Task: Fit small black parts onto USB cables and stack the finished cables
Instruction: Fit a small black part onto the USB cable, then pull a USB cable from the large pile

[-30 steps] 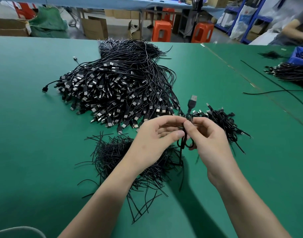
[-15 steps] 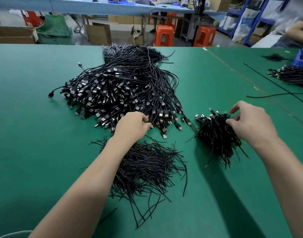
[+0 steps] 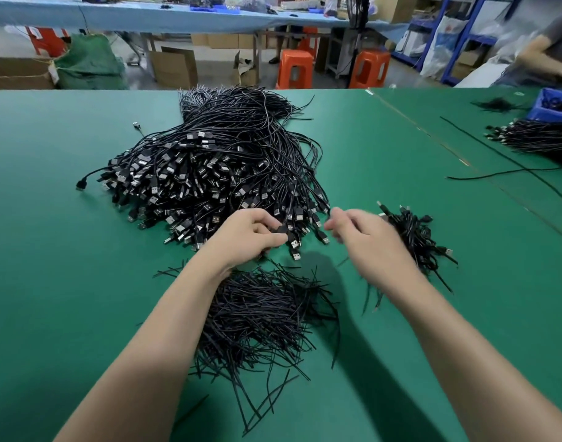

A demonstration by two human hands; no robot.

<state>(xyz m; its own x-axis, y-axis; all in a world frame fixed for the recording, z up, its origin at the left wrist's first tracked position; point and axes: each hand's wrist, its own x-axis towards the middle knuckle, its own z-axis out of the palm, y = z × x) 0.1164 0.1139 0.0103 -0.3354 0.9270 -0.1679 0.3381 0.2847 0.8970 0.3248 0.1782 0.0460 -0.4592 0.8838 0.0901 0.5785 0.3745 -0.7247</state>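
A big heap of black USB cables lies on the green table, plugs toward me. My left hand is at the heap's near edge, its fingers curled round a black USB plug. My right hand hovers just right of it, fingers loosely curled and blurred, holding nothing. A pile of thin black ties lies under my left forearm. The small stack of coiled finished cables sits to the right, partly behind my right hand.
The green table extends all around. Another cable bundle and a blue bin lie at the far right, with loose cables across the table. A person's arm shows at the upper right. Orange stools stand beyond.
The finished cable was set on the right stack. My right hand has come back left from the stack toward the heap. My left hand has taken hold of a plug at the heap's edge.
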